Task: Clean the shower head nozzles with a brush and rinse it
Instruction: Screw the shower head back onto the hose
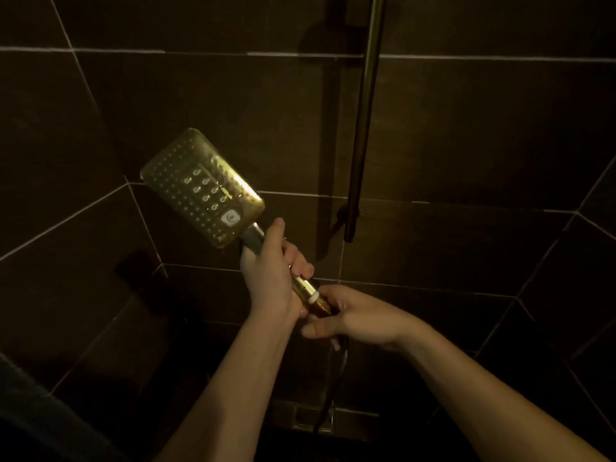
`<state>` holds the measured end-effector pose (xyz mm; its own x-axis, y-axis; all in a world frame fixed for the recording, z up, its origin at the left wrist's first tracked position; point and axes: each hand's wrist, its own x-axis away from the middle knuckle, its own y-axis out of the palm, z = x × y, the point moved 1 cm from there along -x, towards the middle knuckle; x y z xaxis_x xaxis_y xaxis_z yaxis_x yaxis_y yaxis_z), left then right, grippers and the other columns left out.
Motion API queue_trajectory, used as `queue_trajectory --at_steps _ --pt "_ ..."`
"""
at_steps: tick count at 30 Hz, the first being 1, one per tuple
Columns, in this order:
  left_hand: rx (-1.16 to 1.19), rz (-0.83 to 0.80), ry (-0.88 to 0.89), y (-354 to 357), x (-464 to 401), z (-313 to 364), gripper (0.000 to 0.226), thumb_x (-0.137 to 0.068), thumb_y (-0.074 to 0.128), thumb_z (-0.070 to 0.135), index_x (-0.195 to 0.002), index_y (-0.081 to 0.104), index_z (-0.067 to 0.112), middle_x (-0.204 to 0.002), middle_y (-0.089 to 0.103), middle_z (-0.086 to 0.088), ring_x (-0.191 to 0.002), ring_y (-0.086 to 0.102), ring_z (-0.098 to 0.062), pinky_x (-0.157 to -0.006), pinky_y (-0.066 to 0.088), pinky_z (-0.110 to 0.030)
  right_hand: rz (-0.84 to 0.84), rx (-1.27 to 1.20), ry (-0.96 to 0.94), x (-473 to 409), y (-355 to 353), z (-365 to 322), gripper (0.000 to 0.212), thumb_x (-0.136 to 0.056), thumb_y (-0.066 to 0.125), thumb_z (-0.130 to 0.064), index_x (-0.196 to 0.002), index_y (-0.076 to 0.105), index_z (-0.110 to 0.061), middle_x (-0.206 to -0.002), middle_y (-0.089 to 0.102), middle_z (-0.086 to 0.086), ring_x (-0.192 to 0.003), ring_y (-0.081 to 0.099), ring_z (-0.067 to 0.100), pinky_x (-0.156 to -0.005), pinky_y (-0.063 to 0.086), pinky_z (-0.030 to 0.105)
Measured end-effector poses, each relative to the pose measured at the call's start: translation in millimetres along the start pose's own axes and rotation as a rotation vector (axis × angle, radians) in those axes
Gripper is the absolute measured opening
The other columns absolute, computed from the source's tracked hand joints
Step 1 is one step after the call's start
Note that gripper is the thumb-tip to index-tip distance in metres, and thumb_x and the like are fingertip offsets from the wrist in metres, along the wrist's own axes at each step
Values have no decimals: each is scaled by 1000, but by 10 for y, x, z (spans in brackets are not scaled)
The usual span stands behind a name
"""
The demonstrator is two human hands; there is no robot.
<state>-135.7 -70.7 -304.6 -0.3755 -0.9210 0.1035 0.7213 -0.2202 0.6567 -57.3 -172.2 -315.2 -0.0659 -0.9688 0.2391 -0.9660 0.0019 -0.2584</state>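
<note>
Really dim in here, so a lot is lost in shadow. The dark tiled wall (466, 128) fills nearly everything, with pale grout lines the only detail that shows. The bottom left corner is just a murky dark shape, can't tell what it is. A dark rail (363, 128) runs up the wall to the right of the shower head, and its top is cut off at the frame edge.

The shower head (203, 186) is a gold rectangular one, held up and tilted to the left, nozzle face toward the camera. Rows of small nozzles cover the face, with a few bigger ones in the middle. There's a small white button near where the face meets the handle; it has some mark on it, but it's too small to read. No brand visible anywhere.

Left hand (273, 271) is wrapped around the handle just below the head, fingers curled tight on it. Right hand (353, 316) is at the bottom end of the handle, fingers curled around the threaded end where the hose (336, 371) joins. The hose drops below the head and fades into the dark near a drain-like strip at the floor.
</note>
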Motion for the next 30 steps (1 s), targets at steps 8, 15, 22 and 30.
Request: queue_trajectory --at_steps 8,15,22,30 --pt "49 220 237 168 96 -130 19 -101 61 32 -114 60 18 -63 48 2 -52 47 -12 -54 45 -31 911 746 -116 -163 331 154 32 -83 71 -31 -100 43 -27 -95 49 -10 -83 51 7 -67 49 23" --pt "192 334 145 245 122 -228 17 -100 60 37 -107 64 22 -63 49 4 -53 48 -11 -60 48 -33 1048 767 -50 -254 154 170 21 -87 66 -27 -80 46 -26 -72 52 -11 -64 52 9 -58 46 26" --pt "59 167 90 182 59 -113 33 -99 61 40 -78 58 15 -51 40 4 -41 36 -11 -41 33 -29 740 616 15 -300 134 214 7 -86 69 -26 -89 63 -24 -78 67 -6 -72 66 11 -67 60 37" --pt "13 -330 13 157 2 82 46 -97 59 43 -59 45 23 -45 29 6 -35 24 -9 -38 21 -24 481 256 -34 -91 159 -20 21 -82 60 2 -67 61 -12 -58 58 -1 -48 55 8 -47 44 25"
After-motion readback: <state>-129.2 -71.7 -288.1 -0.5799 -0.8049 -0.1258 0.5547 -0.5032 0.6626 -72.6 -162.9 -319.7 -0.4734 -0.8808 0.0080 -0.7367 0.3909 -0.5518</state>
